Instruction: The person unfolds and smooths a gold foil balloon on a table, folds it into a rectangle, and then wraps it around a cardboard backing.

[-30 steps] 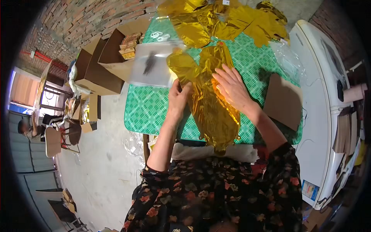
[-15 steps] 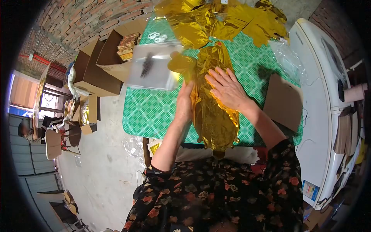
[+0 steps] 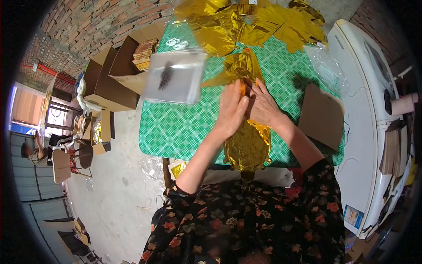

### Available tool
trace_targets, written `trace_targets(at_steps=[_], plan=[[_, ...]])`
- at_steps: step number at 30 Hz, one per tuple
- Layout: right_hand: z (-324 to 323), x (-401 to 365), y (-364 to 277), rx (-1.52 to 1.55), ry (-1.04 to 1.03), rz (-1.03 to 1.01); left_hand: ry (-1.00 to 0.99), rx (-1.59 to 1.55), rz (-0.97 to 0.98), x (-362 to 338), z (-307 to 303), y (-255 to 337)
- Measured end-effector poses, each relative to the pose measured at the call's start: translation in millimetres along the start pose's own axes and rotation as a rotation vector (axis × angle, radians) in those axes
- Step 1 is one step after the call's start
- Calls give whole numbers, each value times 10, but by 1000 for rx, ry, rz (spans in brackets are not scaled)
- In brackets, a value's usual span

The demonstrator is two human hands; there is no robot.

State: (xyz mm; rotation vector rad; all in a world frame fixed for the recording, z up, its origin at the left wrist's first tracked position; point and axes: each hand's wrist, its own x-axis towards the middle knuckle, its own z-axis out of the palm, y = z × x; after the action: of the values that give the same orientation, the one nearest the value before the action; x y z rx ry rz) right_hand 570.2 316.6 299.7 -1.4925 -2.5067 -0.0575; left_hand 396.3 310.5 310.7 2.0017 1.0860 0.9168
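Observation:
A long gold foil piece (image 3: pixel 247 147) lies on the green checked tablecloth (image 3: pixel 176 127), its lower end over the table's front edge. My left hand (image 3: pixel 232 108) rests on its middle, with the fingers close together pointing away from me; whether they grip a fold of foil is hidden. Beside it and touching it, my right hand (image 3: pixel 262 105) lies on the foil with its fingers partly spread. Part of the foil is folded beyond my fingertips and sticks out to the left.
More gold foil (image 3: pixel 237 26) covers the table's far end. Clear plastic sleeves (image 3: pixel 173 77) lie left, near open cardboard boxes (image 3: pixel 112 83). A cardboard sheet (image 3: pixel 322 116) and clear bag (image 3: pixel 327 70) lie right, beside a white appliance (image 3: pixel 360 114). Another person (image 3: pixel 37 152) is far left.
My left hand has moved right, from the foil's left edge onto its middle, against my right hand. The foil's left flap has folded over with it. My right hand has barely moved.

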Motion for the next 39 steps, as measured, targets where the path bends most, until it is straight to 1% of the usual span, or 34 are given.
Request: trace_targets(at_steps=[3, 4, 6, 9, 12, 15, 18, 21, 24, 27, 28, 31, 34, 37, 39], plan=[[-47, -33, 15, 53, -35, -2, -68, 187, -1, -25, 44, 3], [-41, -31, 15, 70, -22, 4, -68, 171, 17, -10, 35, 16], [-23, -24, 10, 106, 4, 17, -33, 215, 45, -10, 74, -17], [-45, -13, 41, 270, 24, 57, 18, 342, 95, -34, 174, -71], [-86, 15, 80, 171, -64, 58, 47, 423, 112, -45, 236, -87], [-89, 10, 153, 207, -90, 51, 42, 474, 100, -57, 284, -114], [16, 35, 188, 272, 36, 14, 16, 531, 85, -70, 290, -116], [-53, -7, 216, 657, 117, 142, 7, 553, 88, -70, 256, -35], [-148, -15, 277, 965, 93, 189, 10, 546, 100, -77, 251, -11], [-255, -15, 278, 1155, 70, 216, 44, 554, 130, -92, 283, -31], [-228, -15, 329, 1119, 73, 176, 62, 560, 143, -98, 293, -37], [-240, -14, 319, 1070, 37, 163, -34, 573, 76, -104, 244, 59], [-252, 40, 273, 984, 28, 165, -81, 567, 33, -111, 248, 48], [-283, 116, 264, 862, -15, 152, 63, 610, 153, -122, 331, -66], [-336, 154, 249, 800, -69, 160, -42, 642, 106, -126, 290, -26]])
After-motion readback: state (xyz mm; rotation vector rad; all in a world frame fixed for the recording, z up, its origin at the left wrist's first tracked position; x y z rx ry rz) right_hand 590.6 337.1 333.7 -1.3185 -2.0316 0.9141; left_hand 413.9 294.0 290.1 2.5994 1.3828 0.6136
